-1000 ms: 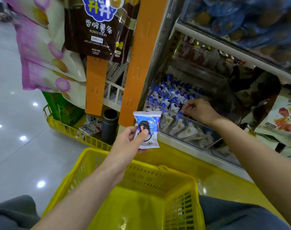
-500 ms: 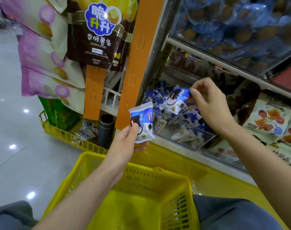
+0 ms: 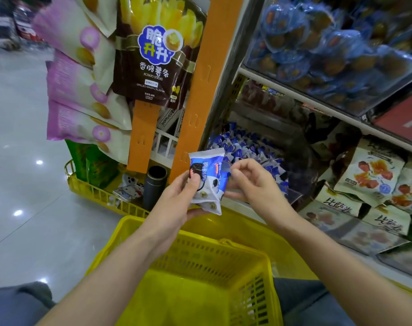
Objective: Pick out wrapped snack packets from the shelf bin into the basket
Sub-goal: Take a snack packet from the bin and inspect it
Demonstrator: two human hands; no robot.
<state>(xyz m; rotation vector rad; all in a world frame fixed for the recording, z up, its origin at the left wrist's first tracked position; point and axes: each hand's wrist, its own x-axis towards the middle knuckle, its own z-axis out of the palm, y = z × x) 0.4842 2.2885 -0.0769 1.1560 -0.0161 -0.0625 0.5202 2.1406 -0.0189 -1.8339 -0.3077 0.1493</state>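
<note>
Left hand point(image 3: 176, 203): it grips the held packets point(image 3: 208, 175), with the thumb pressed on the front and the fingers behind.
Right hand point(image 3: 254, 184): its fingers are curled and its fingertips pinch the right edge of the held packets. That spot is blurry, so it is hard to tell how tight the pinch is.
Held packets: they are blue and white, with a dark cookie picture. A second one seems to peek out under the first. They are up in the air, in front of the bin and above the far edge of the basket.
Bin point(image 3: 296, 191): a clear box on the low shelf. A pile of packets point(image 3: 245, 147) of the same kind lies in it.
Basket point(image 3: 200, 241): yellow, on the person's lap, right under both arms.
Done: I think the picking part is done for the packets now in the hands.
Left to do: put the held packets down into the basket. Then probably go back to the bin for more, since lots are there.
</note>
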